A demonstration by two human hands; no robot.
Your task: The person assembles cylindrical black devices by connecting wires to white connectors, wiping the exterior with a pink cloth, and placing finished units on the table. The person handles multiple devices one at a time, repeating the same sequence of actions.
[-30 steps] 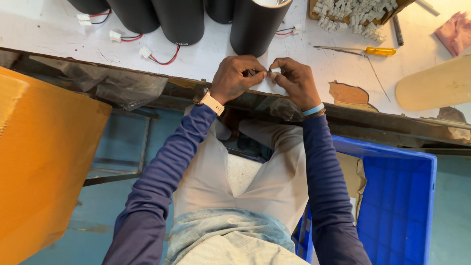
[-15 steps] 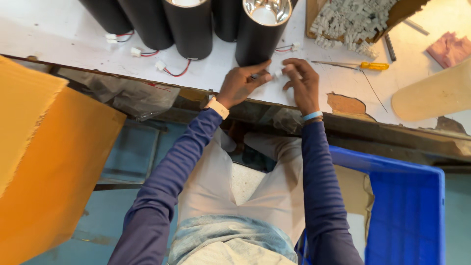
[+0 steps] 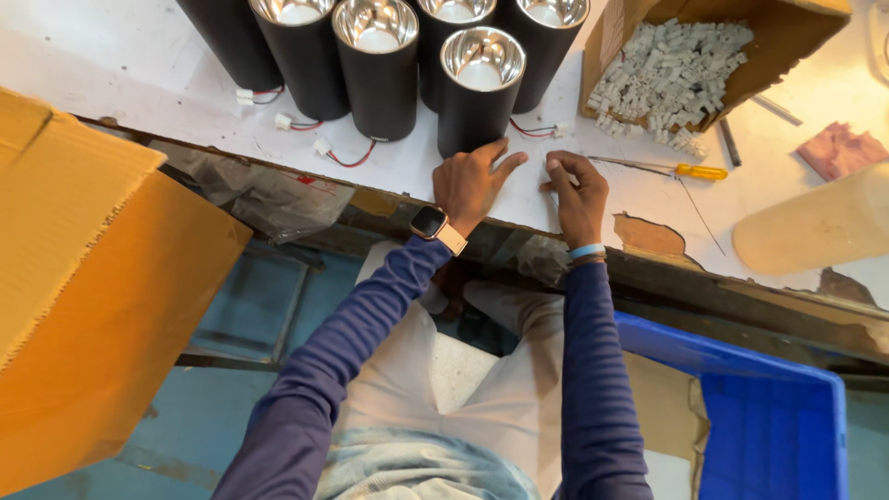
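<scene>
Head view looks down over a white surface (image 3: 139, 83) with the person's two hands at its near edge. The left hand (image 3: 470, 181), a watch on its wrist, lies with fingers loosely spread, their tips touching the base of the nearest black cylinder lamp housing (image 3: 479, 88). The right hand (image 3: 576, 190) has thumb and forefinger pressed together, pinching something thin and small; what exactly it is I cannot tell, though red-and-black leads with a white connector (image 3: 542, 130) trail from that housing just beside it.

As a judgement, the risks lie in the edge and the wires: the housing stands upright close to the surface's chipped rim, so a push from the left hand could tip it against its neighbours or toward the lap; a tug on the thin leads could strain them at the housing.

An open cardboard box (image 3: 796, 28) at the far right holds a heap of small white plastic connectors (image 3: 676, 65), several spilled out before it. A yellow-handled screwdriver (image 3: 690, 170) lies near. A blue plastic crate (image 3: 769, 417) sits below, its contents hidden.
</scene>
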